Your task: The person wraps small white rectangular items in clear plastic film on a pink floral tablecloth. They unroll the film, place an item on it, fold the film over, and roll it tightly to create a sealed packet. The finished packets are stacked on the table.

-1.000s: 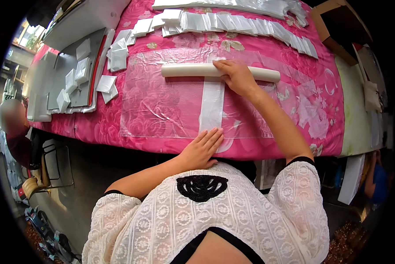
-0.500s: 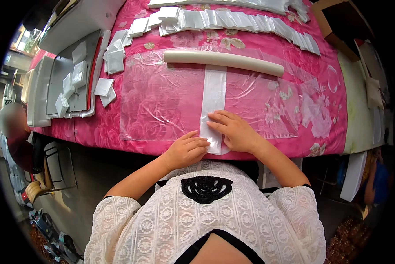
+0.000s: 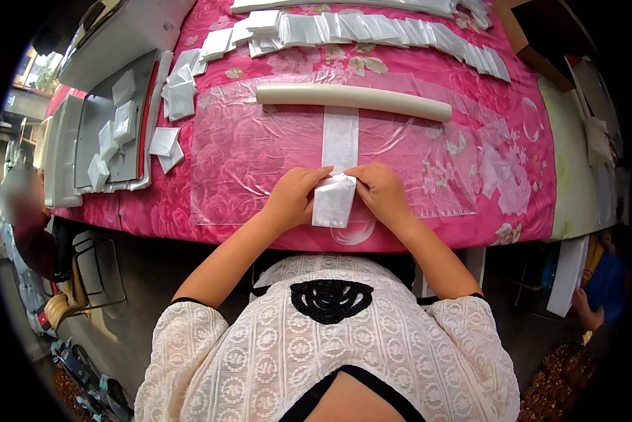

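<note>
A long, thin white strip [image 3: 340, 137] lies lengthwise before me, its far end under a cream-coloured round tube [image 3: 351, 97]. The near part is doubled over into a folded flap [image 3: 334, 202]. My left hand [image 3: 295, 195] pinches the left edge of the fold between thumb and fingers. On the opposite edge my right hand [image 3: 384, 191] is closed in the same way. Whether the strip is paper or plastic film I cannot tell. Beneath it spreads a clear plastic sheet [image 3: 252, 155] with wrinkles and glare.
The table has a pink floral cloth [image 3: 161, 218]. Folded white packets [image 3: 393, 34] run in a row along the back; more packets [image 3: 124, 121] lie in a grey tray [image 3: 134, 160] at left. A cardboard box [image 3: 534, 42] stands far right. Another person [image 3: 31, 218] is at far left.
The strip's near end has been lifted and folded away from me. My hands, earlier laid flatter on the strip, have moved farther up and now grip both sides of the fold.
</note>
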Tool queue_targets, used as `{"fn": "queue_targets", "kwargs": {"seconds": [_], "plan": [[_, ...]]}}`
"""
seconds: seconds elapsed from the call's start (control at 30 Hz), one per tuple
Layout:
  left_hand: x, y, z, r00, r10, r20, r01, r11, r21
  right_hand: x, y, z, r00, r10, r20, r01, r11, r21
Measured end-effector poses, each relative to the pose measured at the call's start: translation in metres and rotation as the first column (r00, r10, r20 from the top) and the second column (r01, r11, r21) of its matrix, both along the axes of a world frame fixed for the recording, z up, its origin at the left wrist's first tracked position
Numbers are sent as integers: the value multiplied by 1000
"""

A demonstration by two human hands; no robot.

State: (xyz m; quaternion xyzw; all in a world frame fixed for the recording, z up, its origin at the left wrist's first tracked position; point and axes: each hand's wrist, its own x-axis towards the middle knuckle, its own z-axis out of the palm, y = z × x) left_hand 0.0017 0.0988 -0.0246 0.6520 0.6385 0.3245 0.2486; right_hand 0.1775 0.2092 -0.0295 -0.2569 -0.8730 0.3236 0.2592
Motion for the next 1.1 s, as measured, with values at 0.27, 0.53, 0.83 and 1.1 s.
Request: {"fn": "queue_targets", "kwargs": {"seconds": [0.27, 0.53, 0.83, 1.1], "plan": [[7, 22, 7, 969, 247, 2, -244, 957, 155, -27, 42, 12, 923, -73, 377, 311, 719, -621], [25, 15, -8, 864, -60, -500, 51, 998, -31, -28, 22, 23, 914, -240, 327, 256, 967, -6], [10, 21, -7, 882, -5, -471, 100, 979, 178, -18, 59, 0, 948, 258, 186, -312, 869, 384], [6, 33, -8, 908, 60, -414, 87, 941, 327, -19, 65, 4, 951, 270, 153, -303, 914, 270]]}}
